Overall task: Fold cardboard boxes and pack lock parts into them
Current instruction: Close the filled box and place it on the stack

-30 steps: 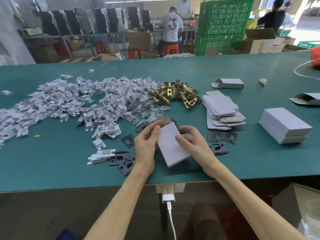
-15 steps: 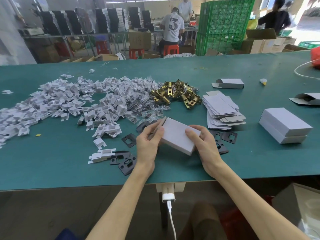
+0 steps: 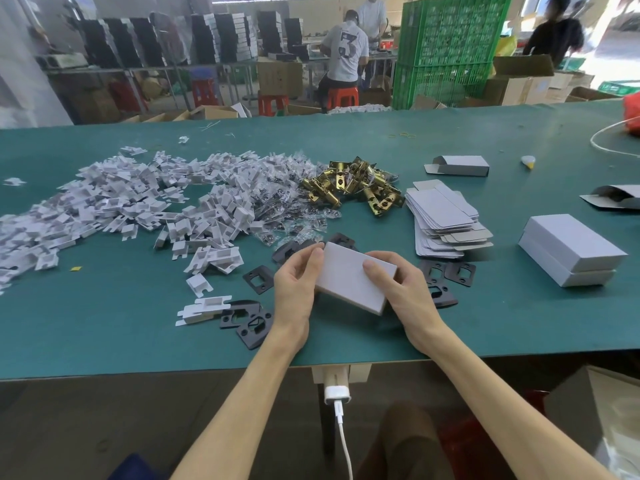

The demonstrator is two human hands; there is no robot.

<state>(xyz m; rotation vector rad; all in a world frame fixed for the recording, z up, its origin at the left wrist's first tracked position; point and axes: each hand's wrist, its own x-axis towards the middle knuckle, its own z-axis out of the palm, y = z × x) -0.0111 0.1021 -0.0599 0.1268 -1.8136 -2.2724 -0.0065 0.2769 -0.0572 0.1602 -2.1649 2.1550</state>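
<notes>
At frame centre: your left hand (image 3: 294, 284) and right hand (image 3: 401, 289) are gripping closed grey box (image 3: 353, 278), fingers curled over opposite ends, above green table (image 3: 104, 327).

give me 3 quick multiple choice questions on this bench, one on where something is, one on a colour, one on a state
1. Where is the brass latch pile relative to the stack of flat box blanks?
A on top of it
B left of it
C right of it

2. What colour are the flat strike plates?
A black
B red
C white

3. How is the grey box at the front?
A lying flat and unfolded
B folded up, gripped by the left hand and right hand
C held by one hand only

1 B: the latches lie left of the stack.
2 A: the plates look black.
3 B: a hand grips each end.
</notes>
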